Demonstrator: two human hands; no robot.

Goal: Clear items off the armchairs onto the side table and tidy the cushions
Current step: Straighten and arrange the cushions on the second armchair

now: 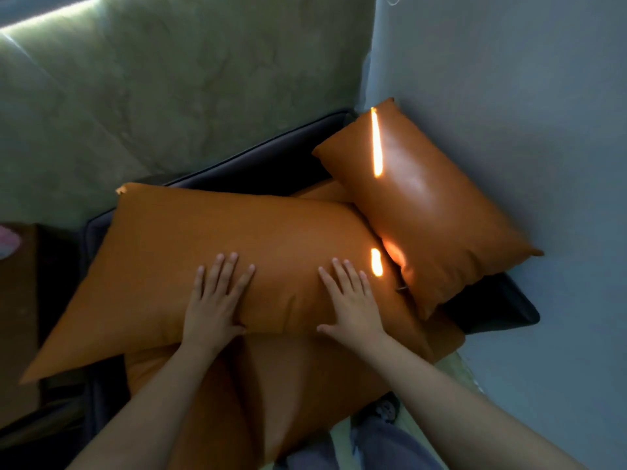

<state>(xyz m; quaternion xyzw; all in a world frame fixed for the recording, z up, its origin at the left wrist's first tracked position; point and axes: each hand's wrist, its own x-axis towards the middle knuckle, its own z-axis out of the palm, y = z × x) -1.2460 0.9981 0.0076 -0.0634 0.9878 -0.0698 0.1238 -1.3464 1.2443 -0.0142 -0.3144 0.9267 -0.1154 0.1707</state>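
A large orange leather cushion [190, 259] lies across the dark armchair [271, 161], over the orange seat pad [305, 385]. My left hand [215, 300] and my right hand [349, 300] both rest flat on its near edge, fingers spread, palms pressing down, gripping nothing. A smaller orange cushion [431, 218] leans at the chair's right side against the wall, overlapping the large cushion's right end. A bright strip of sunlight crosses both cushions.
A pale green curtain or wall [169, 89] stands behind the chair, a grey-blue wall [509, 96] to the right. A brown side table [17, 300] sits at the left with a pink item [6, 240] on it. My legs and a foot show below.
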